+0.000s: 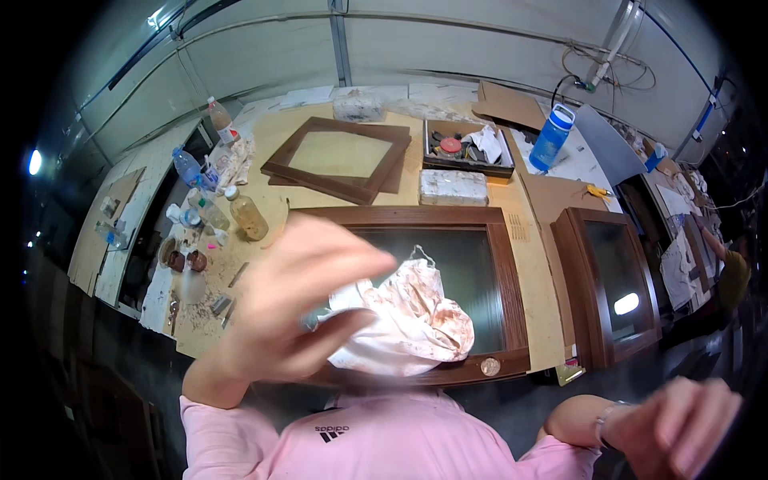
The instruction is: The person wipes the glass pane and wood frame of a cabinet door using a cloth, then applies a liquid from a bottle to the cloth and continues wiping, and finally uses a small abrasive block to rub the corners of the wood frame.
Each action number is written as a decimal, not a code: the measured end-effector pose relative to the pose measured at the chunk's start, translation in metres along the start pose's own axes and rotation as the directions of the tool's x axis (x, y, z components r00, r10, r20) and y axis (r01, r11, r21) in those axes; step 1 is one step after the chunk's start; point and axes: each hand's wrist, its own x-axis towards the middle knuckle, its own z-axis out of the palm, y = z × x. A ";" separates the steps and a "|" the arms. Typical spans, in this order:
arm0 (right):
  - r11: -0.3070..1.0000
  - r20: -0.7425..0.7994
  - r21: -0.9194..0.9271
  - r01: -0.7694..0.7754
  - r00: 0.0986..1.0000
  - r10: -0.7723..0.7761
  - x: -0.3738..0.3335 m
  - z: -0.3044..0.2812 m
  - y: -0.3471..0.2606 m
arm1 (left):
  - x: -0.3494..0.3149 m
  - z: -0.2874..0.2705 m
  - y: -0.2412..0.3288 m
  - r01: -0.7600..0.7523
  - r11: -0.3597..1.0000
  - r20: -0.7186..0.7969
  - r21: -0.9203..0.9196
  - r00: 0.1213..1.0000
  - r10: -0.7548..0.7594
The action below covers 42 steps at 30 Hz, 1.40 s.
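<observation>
1. Left hand (308,296): thumb and fingers apart, no visible grip.
2. Right hand (692,424): off-side, blurred; can't tell grip.
3. Stained cloth (408,320): bunched right of left hand, atop framed glass panel (510,288), flat probably for stability.
4. Bottle (248,220): beyond left hand.

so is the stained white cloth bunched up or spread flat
Bunched up: the white cloth shows deep creases and a lumpy, uneven outline; the left hand hides part of it.

A pale panel wall (448,60) stood behind the bench (312,200). A long pipe (448,22) crossed it. A white lamp (34,162) shone at far left.
</observation>
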 end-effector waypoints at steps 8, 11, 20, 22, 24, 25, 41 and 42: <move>0.516 0.175 -0.741 -0.429 0.618 0.766 -0.090 -0.006 0.122 | -0.118 0.063 -0.047 0.293 0.939 0.233 0.179 0.915 -0.329; 0.489 0.253 -0.811 -0.322 0.561 0.788 -0.105 0.001 0.153 | -0.101 0.047 -0.043 0.420 0.902 -0.064 -0.100 0.902 -0.427; 0.528 0.525 -0.404 -0.747 0.283 0.803 -0.057 0.072 0.228 | -0.149 -0.036 -0.040 0.576 0.742 -0.537 -0.344 0.527 -0.658; 0.403 0.522 -0.182 -0.897 0.259 0.812 -0.036 0.095 0.234 | -0.177 -0.064 -0.051 0.493 0.738 -0.585 -0.461 0.456 -0.670; 0.456 0.554 -0.099 -0.885 0.331 0.764 -0.019 0.117 0.243 | -0.202 -0.090 -0.063 0.418 0.736 -0.626 -0.532 0.391 -0.675; 0.433 0.599 -0.097 -0.896 0.295 0.744 -0.017 0.130 0.250 | -0.213 -0.104 -0.070 0.401 0.726 -0.629 -0.559 0.364 -0.686; 0.632 0.306 -0.664 -0.401 0.625 0.718 0.014 0.261 0.390 | -0.320 -0.131 -0.086 0.140 0.900 -0.272 -0.412 0.924 -0.268; 0.630 0.286 -0.621 -0.465 0.614 0.736 0.007 0.261 0.398 | -0.314 -0.125 -0.087 0.103 0.894 -0.180 -0.436 0.963 -0.199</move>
